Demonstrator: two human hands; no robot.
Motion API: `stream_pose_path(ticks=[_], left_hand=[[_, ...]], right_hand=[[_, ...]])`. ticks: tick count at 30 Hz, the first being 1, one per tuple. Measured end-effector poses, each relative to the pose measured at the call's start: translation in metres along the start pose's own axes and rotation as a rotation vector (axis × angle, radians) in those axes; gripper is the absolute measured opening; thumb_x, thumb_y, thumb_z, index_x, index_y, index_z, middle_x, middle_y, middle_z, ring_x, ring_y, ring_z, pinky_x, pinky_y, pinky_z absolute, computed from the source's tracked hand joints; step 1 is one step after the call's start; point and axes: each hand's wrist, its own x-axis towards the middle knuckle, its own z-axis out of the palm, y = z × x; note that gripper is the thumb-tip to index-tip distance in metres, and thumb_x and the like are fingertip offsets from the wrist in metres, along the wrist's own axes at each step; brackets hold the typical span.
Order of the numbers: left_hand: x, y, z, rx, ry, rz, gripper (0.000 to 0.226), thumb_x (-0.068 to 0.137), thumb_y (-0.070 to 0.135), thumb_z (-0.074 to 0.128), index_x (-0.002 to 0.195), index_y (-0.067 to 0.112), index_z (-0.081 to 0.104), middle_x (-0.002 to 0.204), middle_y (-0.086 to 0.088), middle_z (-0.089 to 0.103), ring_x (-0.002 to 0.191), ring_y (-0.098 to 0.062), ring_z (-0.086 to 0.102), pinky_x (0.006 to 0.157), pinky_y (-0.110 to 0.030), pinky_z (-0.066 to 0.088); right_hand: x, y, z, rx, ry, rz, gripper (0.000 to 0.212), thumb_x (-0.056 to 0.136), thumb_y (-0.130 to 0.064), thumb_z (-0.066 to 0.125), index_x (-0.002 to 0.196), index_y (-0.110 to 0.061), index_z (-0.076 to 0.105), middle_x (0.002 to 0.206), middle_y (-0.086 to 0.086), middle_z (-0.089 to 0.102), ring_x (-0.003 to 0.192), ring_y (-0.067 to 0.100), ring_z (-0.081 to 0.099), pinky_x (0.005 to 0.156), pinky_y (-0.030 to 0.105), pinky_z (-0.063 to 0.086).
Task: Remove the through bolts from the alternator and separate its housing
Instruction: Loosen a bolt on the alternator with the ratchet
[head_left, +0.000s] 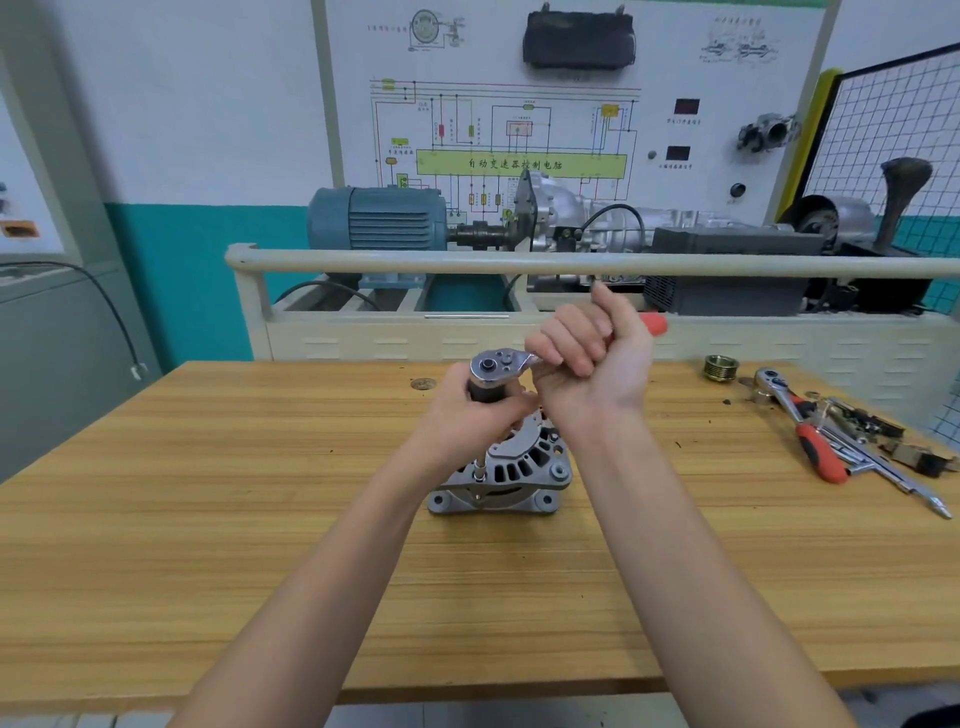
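While left grip (467, 410) apparently steadies the socket, right grip (592, 358) clasps ratchet (498, 366).

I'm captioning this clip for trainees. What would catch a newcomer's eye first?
Both hands at mid-table: the right hand grips a ratchet by its handle, the left hand holds the part under its head, above the alternator. Loose tools lie at the table's right end.

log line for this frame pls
stage: loosening bolt | left hand: holds socket | right hand: grips ratchet | alternator: upright on bench, housing unsplit
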Motion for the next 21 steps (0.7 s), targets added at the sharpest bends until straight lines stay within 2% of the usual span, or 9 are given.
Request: stream_pose_path(ticks=[3,5,7,11,13,15,18,21], left_hand=[[0.004,0.000,0.008,-0.052,0.172,-0.047,0.038,0.085,-0.005,0.057,0.058,0.015,0.040,0.046,0.007,0.038,0.040,-0.007,0.032,0.043,-0.018,0.029],[0.005,0.000,0.009,-0.049,0.201,-0.064,0.035,0.085,-0.003,0.058,0.059,0.015,0.042,0.046,0.006,0.041,0.041,-0.008,0.035,0.044,-0.019,0.030],[0.004,0.000,0.007,-0.015,0.139,-0.037,0.037,0.084,-0.003,0.060,0.056,0.016,0.044,0.045,0.006,0.042,0.041,-0.008,0.036,0.043,-0.018,0.031],[-0.001,0.000,0.001,0.065,-0.005,0.047,0.040,0.080,-0.001,0.071,0.050,0.019,0.055,0.045,0.009,0.050,0.043,-0.005,0.041,0.047,-0.014,0.036],[-0.002,0.002,-0.002,0.066,-0.089,0.068,0.034,0.079,0.004,0.075,0.053,0.020,0.060,0.049,0.008,0.055,0.046,-0.005,0.046,0.049,-0.016,0.039],[-0.002,0.005,-0.005,0.068,-0.166,0.064,0.031,0.077,0.007,0.077,0.054,0.022,0.063,0.049,0.005,0.056,0.046,-0.008,0.047,0.049,-0.021,0.040],[0.000,0.003,-0.007,0.082,-0.147,0.045,0.037,0.080,0.003,0.074,0.051,0.019,0.058,0.047,0.001,0.049,0.044,-0.011,0.042,0.046,-0.022,0.036],[0.001,0.001,-0.003,0.070,-0.047,0.014,0.041,0.082,-0.005,0.064,0.050,0.014,0.046,0.042,0.005,0.043,0.041,-0.009,0.038,0.046,-0.019,0.033]], right_hand=[[-0.024,0.013,-0.004,-0.027,0.006,-0.254,0.055,0.098,-0.018,0.034,0.043,-0.020,0.036,0.038,-0.005,0.025,0.033,0.010,0.023,0.041,0.022,0.034],[-0.028,0.014,-0.005,-0.037,-0.016,-0.289,0.055,0.099,-0.018,0.033,0.044,-0.019,0.036,0.038,-0.005,0.026,0.034,0.011,0.024,0.043,0.023,0.035],[-0.020,0.007,-0.005,-0.044,-0.026,-0.212,0.055,0.097,-0.018,0.035,0.042,-0.019,0.036,0.037,-0.005,0.025,0.032,0.010,0.023,0.041,0.022,0.034],[0.007,-0.011,-0.001,-0.019,-0.035,0.154,0.051,0.091,-0.016,0.040,0.041,-0.017,0.035,0.034,-0.007,0.025,0.027,0.007,0.024,0.036,0.020,0.026],[0.017,-0.016,0.001,-0.018,-0.062,0.298,0.046,0.087,-0.015,0.043,0.042,-0.016,0.034,0.033,-0.007,0.026,0.026,0.007,0.025,0.037,0.019,0.024],[0.023,-0.017,0.002,-0.019,-0.068,0.360,0.044,0.085,-0.015,0.043,0.043,-0.016,0.033,0.033,-0.007,0.026,0.025,0.007,0.025,0.037,0.018,0.023],[0.019,-0.012,0.003,0.020,-0.029,0.298,0.047,0.089,-0.015,0.043,0.043,-0.017,0.033,0.033,-0.007,0.025,0.025,0.006,0.023,0.035,0.018,0.022],[0.002,-0.002,0.000,0.039,0.019,0.049,0.053,0.095,-0.017,0.039,0.042,-0.018,0.035,0.035,-0.007,0.024,0.027,0.007,0.021,0.035,0.020,0.026]])
